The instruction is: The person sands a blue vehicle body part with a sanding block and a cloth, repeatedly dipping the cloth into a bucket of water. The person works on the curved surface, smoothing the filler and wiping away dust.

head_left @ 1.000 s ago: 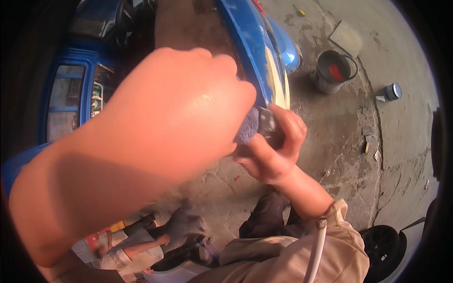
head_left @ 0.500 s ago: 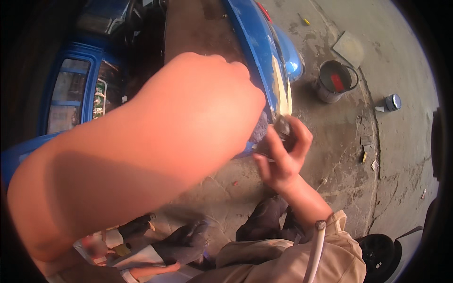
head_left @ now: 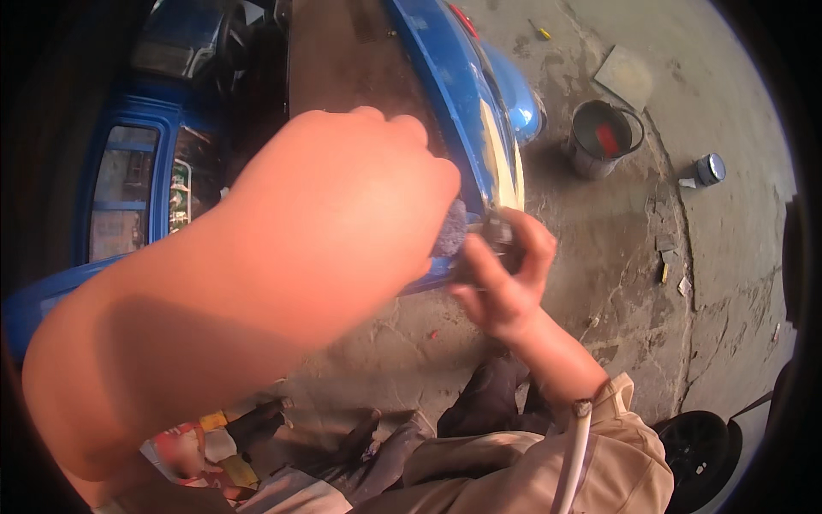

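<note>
My left hand is large in front, back of the hand up, fingers curled under and out of sight. A grey-purple fuzzy cloth sticks out past its finger side, against the corner of the blue vehicle body. My right hand comes in from the lower right, its fingers bent around a dark, shiny, blurred piece at that same corner. What this piece is, I cannot make out. Pale yellow tape or filler runs along the blue edge just beyond my hands.
On the concrete floor at right stand a dark bucket with something red inside and a small can. A flat grey board lies behind the bucket. A blue-framed door is at left; a wheel lies lower right. Dark-clothed legs show below.
The whole view has shifted a little, with the vehicle and bucket slightly further left. Both hands stay at the corner. A hand seen at the lower left edge no longer shows.
</note>
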A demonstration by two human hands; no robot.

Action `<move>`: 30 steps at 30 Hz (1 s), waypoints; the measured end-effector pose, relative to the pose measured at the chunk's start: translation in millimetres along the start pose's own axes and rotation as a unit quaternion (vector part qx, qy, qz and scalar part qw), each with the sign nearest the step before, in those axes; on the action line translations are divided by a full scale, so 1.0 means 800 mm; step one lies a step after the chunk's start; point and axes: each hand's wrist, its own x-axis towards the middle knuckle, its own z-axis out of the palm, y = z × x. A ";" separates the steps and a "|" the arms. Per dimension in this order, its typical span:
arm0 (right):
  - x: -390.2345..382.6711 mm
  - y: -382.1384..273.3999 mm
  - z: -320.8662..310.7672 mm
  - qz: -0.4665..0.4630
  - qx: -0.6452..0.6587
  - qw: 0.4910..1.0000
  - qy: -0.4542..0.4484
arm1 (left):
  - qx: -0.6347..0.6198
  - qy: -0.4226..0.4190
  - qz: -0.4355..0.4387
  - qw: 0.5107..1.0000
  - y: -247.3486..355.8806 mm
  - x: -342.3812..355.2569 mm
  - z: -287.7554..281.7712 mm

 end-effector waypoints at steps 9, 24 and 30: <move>0.017 -0.013 -0.003 0.061 0.044 0.997 0.004 | 0.004 -0.017 -0.005 1.000 -0.001 0.003 -0.005; 0.020 -0.020 -0.005 0.123 0.038 0.991 -0.025 | 0.025 -0.041 -0.003 0.999 0.005 0.011 -0.008; -0.005 0.010 -0.015 0.116 0.018 0.991 -0.069 | 0.000 -0.007 0.001 1.000 0.002 0.004 -0.006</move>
